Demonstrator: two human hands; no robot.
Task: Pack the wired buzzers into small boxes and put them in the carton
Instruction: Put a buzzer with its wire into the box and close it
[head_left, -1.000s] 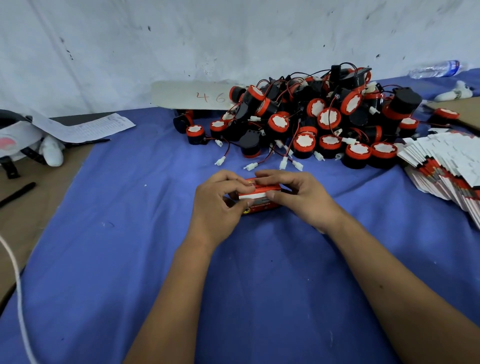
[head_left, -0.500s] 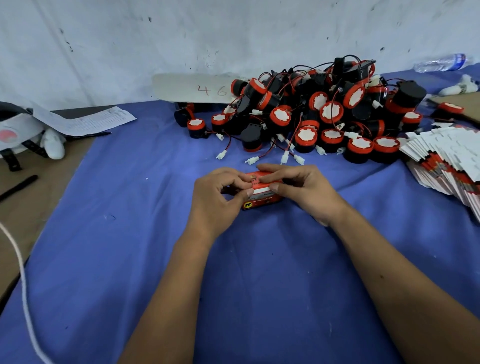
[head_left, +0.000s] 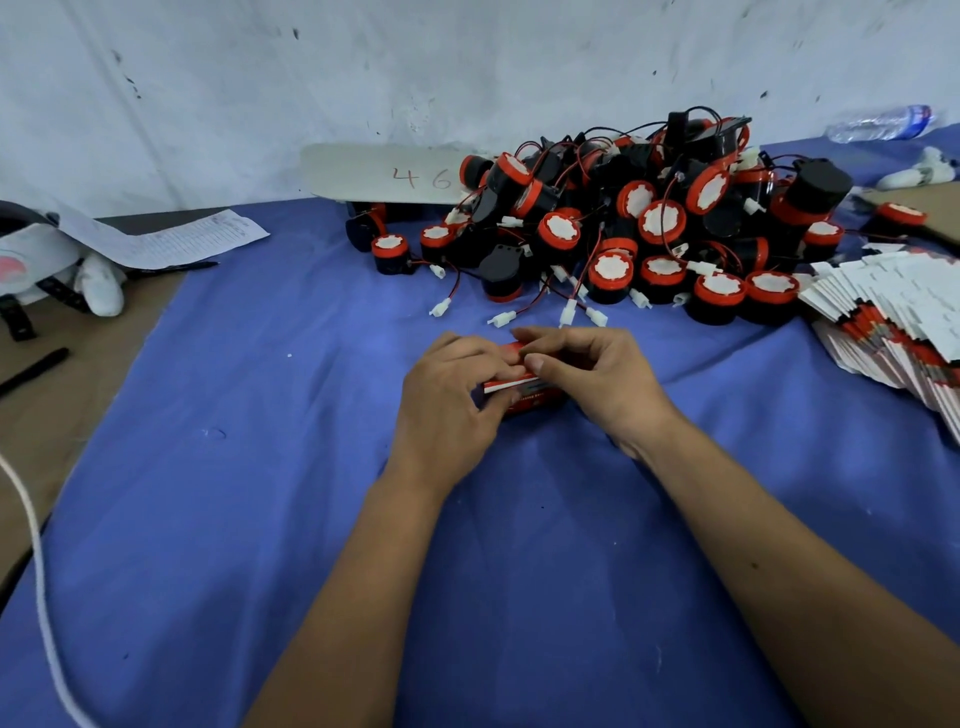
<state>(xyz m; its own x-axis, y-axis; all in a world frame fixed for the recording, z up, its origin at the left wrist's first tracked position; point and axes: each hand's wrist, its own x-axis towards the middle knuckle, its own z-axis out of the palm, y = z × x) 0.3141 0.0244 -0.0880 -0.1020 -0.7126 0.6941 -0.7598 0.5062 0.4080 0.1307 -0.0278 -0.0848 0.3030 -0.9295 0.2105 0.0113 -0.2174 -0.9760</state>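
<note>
Centrally on the blue-clothed worktop (head_left: 260, 519), the left hand (head_left: 447, 410) and right hand (head_left: 597, 379) are both gripping a small red-and-white box (head_left: 524, 395), fingers curling over its top edge. Beyond it, a heap of wired buzzers (head_left: 623, 223) is lying near the wall, and flattened boxes (head_left: 893, 312) are fanning out at the right.

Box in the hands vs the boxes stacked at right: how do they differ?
The small box is folded up into shape; the flat boxes lie unfolded. The small box is gripped by the left hand and right hand; the flat boxes lie untouched, fanned out on the blue cloth. Both show red and white print.
</note>
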